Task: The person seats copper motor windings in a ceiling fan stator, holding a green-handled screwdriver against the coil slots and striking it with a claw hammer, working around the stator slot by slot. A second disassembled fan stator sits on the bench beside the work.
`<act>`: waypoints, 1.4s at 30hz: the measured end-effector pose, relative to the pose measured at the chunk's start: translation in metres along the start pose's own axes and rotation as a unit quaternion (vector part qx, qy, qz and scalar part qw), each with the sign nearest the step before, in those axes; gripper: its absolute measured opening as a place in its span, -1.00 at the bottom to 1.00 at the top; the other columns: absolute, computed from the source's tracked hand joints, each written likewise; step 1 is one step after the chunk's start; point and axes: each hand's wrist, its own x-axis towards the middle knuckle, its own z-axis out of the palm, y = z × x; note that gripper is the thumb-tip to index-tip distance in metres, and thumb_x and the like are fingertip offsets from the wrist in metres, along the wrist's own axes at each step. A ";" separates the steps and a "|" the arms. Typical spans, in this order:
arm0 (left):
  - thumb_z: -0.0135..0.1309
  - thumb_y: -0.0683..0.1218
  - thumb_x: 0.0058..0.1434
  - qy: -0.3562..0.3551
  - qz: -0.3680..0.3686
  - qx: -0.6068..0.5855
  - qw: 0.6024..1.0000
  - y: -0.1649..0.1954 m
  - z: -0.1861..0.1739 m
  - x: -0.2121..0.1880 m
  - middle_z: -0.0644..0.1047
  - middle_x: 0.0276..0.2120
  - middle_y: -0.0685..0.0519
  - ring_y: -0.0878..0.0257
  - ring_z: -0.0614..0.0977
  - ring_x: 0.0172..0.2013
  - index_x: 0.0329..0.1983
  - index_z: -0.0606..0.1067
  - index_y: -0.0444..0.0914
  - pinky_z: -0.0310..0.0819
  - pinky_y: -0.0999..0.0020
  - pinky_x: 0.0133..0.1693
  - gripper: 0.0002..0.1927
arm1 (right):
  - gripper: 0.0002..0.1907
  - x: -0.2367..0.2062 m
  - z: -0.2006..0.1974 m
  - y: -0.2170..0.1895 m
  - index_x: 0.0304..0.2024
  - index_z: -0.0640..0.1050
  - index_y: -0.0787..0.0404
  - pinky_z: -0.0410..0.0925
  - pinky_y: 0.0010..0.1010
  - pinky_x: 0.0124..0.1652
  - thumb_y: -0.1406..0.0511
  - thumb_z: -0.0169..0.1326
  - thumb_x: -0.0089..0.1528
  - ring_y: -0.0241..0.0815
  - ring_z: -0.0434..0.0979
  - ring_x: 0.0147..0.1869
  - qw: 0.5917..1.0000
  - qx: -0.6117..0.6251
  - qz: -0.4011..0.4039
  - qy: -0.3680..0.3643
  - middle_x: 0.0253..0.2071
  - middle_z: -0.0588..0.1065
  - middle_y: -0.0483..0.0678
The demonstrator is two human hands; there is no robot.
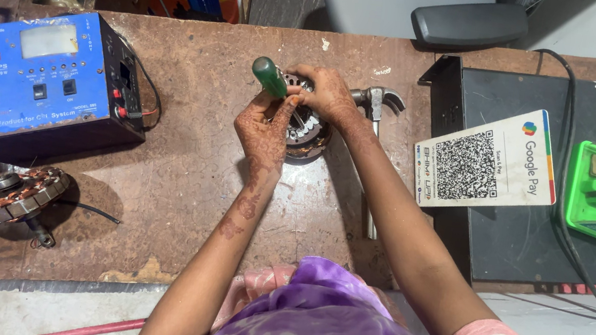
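Two hands at bench centre: left hand (265, 128) wrapped around green-handled screwdriver (272, 78), right hand (331, 96) pinching stator core (309, 132) rim. Hammer (374, 124) just right; blue power unit (30, 79) far left. Best practice: keep core pinned flat, blade steady.

left: bare desk (180, 174) between blue power box (33, 87) and hands, passable | far left: wound copper stator (11, 193) blocks the desk edge | right: claw hammer (374, 135) just beside the hands, then black case (531, 224) with code card (485, 161) and cable (569, 229)
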 end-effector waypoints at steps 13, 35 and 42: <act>0.25 -0.24 0.26 -0.020 -0.013 -0.030 0.999 0.002 0.000 -0.005 0.68 -0.21 0.02 0.32 0.72 -0.19 -0.04 0.61 -0.30 0.64 0.45 -0.10 -0.79 | -0.39 -0.001 0.000 0.003 0.15 0.54 -0.09 0.36 -0.07 0.20 -0.07 0.30 0.09 -0.16 0.60 0.11 1.000 0.021 0.012 -0.009 0.02 0.60 -0.05; 0.24 -0.23 0.27 -0.055 0.042 -0.006 0.998 0.000 0.003 -0.006 0.68 -0.16 0.07 0.32 0.72 -0.12 -0.07 0.62 -0.24 0.69 0.40 -0.02 -0.83 | -0.43 0.004 0.004 0.010 0.15 0.54 -0.17 0.44 -0.10 0.17 -0.02 0.26 0.09 -0.16 0.61 0.09 1.000 0.001 0.027 -0.008 -0.02 0.61 -0.06; 0.21 -0.17 0.33 -0.081 0.133 0.112 0.981 -0.022 -0.001 -0.013 0.70 -0.21 0.13 0.36 0.76 -0.20 -0.07 0.62 -0.17 0.75 0.48 -0.17 -0.87 | -0.43 0.006 0.005 0.011 0.16 0.52 -0.09 0.33 0.00 0.19 0.04 0.35 0.12 -0.06 0.52 0.19 1.000 -0.008 -0.012 -0.009 0.09 0.55 0.00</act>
